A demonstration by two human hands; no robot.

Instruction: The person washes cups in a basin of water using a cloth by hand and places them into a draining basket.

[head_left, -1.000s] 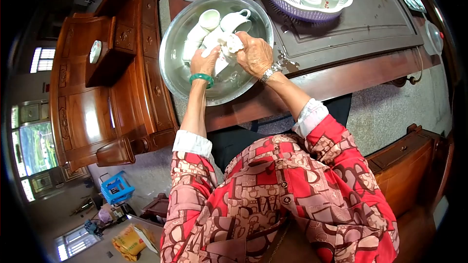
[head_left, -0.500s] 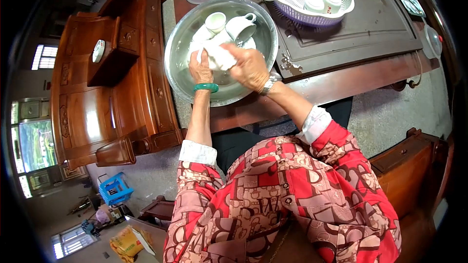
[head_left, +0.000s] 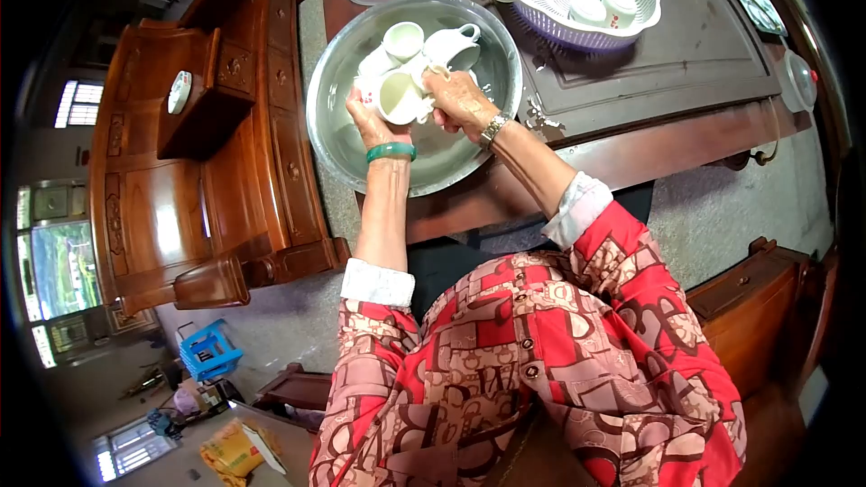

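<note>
In the head view, the left hand [head_left: 377, 129] holds one white cup [head_left: 398, 97], its mouth facing up, inside one metal basin [head_left: 327, 122] on the tabletop [head_left: 622, 156]. The right hand [head_left: 464, 105] grips one white cloth [head_left: 424, 111] at this cup. Behind are one jug [head_left: 446, 41] and one small cup [head_left: 403, 39]; other white pieces I cannot count. One white basket [head_left: 538, 2] contains four cups [head_left: 588, 9].

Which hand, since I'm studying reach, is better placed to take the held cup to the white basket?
Probably the right hand: it is nearer the white basket and beside the cup. The left hand supports the cup from the farther side, though the right seems to hold a white cloth.
</note>
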